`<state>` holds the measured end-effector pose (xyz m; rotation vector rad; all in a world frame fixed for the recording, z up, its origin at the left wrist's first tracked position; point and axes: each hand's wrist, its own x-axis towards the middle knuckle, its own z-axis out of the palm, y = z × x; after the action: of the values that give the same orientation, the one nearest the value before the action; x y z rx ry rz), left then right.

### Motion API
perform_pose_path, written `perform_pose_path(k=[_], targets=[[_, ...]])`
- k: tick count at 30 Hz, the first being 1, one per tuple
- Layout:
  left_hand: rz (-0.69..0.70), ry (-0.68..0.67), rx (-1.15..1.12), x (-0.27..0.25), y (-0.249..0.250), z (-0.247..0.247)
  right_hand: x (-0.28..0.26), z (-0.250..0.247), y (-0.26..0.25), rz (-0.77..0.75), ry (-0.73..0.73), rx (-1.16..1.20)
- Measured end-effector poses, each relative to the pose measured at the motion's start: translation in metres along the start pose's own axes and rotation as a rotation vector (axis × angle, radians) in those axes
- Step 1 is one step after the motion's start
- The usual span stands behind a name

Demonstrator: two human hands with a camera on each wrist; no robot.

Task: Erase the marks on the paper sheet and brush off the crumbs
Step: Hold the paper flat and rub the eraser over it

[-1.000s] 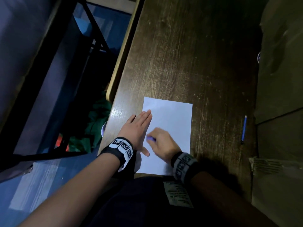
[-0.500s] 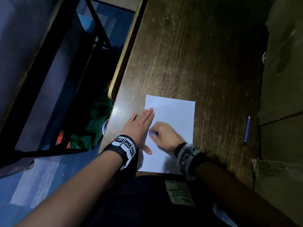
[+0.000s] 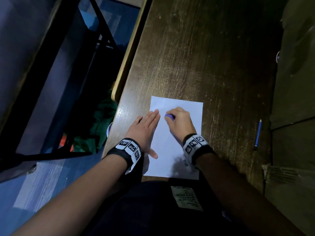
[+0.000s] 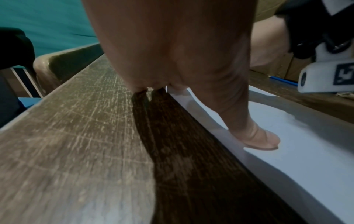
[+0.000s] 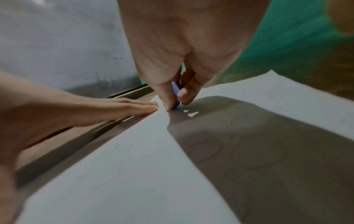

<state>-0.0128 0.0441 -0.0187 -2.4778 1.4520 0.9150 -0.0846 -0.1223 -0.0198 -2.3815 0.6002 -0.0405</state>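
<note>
A white paper sheet lies on the dark wooden desk near its front edge. My left hand lies flat with straight fingers across the sheet's left edge, thumb pressing on the paper. My right hand pinches a small blue eraser between thumb and fingers, its tip down on the upper part of the sheet. In the right wrist view the eraser touches the paper just right of the left hand's fingertips. Faint pencil marks show on the sheet.
A blue pencil lies on the desk to the right of the sheet. An olive-coloured wall or cabinet borders the desk on the right. The desk's left edge drops off to a floor with a dark metal frame.
My right hand has slid the eraser up the sheet, from beside the left thumb to level with the left fingertips. The left hand has stayed flat in place.
</note>
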Motion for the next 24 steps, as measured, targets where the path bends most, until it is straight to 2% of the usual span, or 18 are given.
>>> perform_pose_path(k=[1, 2, 3, 5, 7, 8, 11, 13, 14, 17, 18, 19, 20, 23, 24], targets=[[0.001, -0.002, -0.001, 0.0, 0.0, 0.0, -0.002, 0.005, 0.0, 0.036, 0.042, 0.007], [0.001, 0.0, 0.0, 0.0, 0.001, 0.001, -0.013, 0.012, -0.002, 0.047, 0.017, 0.012], [-0.001, 0.007, 0.005, 0.0, 0.0, 0.002, -0.03, 0.02, -0.005, 0.014, -0.061, 0.021], [-0.007, 0.013, 0.006, 0.001, 0.0, 0.003, -0.07, 0.025, -0.015, -0.147, -0.28, 0.031], [-0.007, 0.016, -0.001, 0.002, -0.001, 0.003, -0.069, 0.016, -0.012, -0.231, -0.402, 0.032], [-0.005, 0.012, -0.003, 0.002, 0.0, 0.003, -0.054, 0.01, -0.01, -0.204, -0.365, 0.021], [-0.009, 0.007, -0.001, 0.0, 0.001, 0.002, -0.006, 0.001, 0.001, 0.028, -0.042, 0.027], [-0.012, 0.014, 0.008, -0.001, 0.002, 0.001, -0.004, 0.006, 0.003, 0.075, 0.067, 0.055], [-0.011, 0.013, 0.011, 0.0, 0.002, 0.002, -0.017, 0.012, -0.001, 0.063, 0.017, 0.066], [-0.022, 0.01, 0.003, 0.003, 0.001, 0.004, -0.07, 0.018, -0.019, -0.093, -0.35, 0.077], [-0.023, 0.011, 0.002, 0.004, 0.001, 0.004, -0.072, 0.013, -0.018, -0.139, -0.444, 0.05], [-0.02, 0.009, 0.0, 0.004, 0.001, 0.004, -0.063, 0.008, -0.015, -0.172, -0.461, 0.025], [-0.016, 0.007, -0.006, 0.003, 0.001, 0.003, -0.047, 0.004, -0.011, -0.178, -0.402, 0.007], [-0.01, 0.008, -0.014, -0.002, 0.002, -0.001, 0.0, -0.005, 0.004, 0.004, -0.043, 0.012], [-0.008, 0.012, -0.015, -0.002, 0.002, -0.001, 0.003, -0.004, 0.008, 0.046, 0.031, 0.004]])
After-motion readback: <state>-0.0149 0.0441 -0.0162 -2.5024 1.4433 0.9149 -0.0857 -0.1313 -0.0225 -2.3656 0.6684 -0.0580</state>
